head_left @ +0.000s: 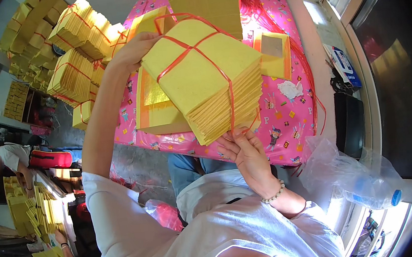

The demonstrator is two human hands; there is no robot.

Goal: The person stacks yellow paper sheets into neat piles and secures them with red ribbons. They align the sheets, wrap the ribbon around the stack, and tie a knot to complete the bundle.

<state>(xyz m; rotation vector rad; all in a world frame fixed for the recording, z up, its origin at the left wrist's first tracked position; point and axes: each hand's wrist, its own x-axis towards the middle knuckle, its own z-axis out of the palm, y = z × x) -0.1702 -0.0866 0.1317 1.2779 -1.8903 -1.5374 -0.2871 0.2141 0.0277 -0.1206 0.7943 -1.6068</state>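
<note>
A thick bundle of yellow paper sheets (201, 74), perhaps folded or in packets, is tilted toward me above the pink table. Flat red plastic string (229, 89) crosses on its top and runs down its layered near side. My left hand (135, 51) grips the bundle's far left corner, close to a raised loop of the string; some of its fingertips are hidden. Below the bundle's near corner, my right hand (248, 154) pinches the red string between thumb and fingers. Under the bundle lies a yellow sheet with a gold foil square (157, 94).
The pink patterned table cover (286, 135) bears a tall yellow stack (204, 7), loose red strings (304, 64) and crumpled white tissue (290, 89). Tied bundles (69, 74) are piled at left. Other people work at lower left. A clear plastic bottle (371, 197) is at right.
</note>
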